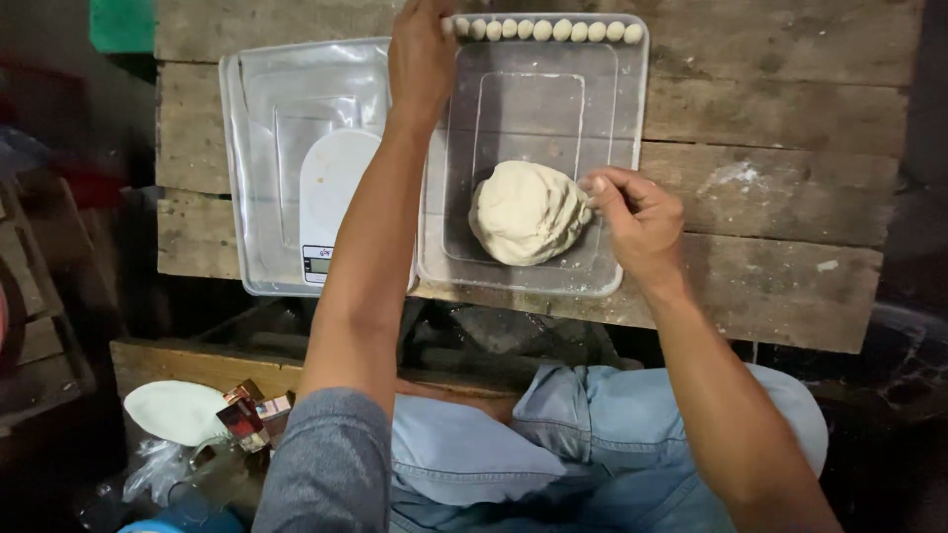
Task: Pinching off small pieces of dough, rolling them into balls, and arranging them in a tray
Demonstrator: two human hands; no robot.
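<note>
— Two hands at work on the wooden counter [790, 128]; where is each?

— My right hand [640, 219] pinches the edge of the dough lump [525, 212], fingertips closed on it, in the clear plastic tray [632, 158]. My left hand [422, 54] reaches to the tray's far rim, at the end of the row of small dough balls [553, 31]; its grip I cannot tell.

— And beside it?

— One white kitchen scale [331, 202] sits in a second clear tray [257, 118], left of the first.
</note>
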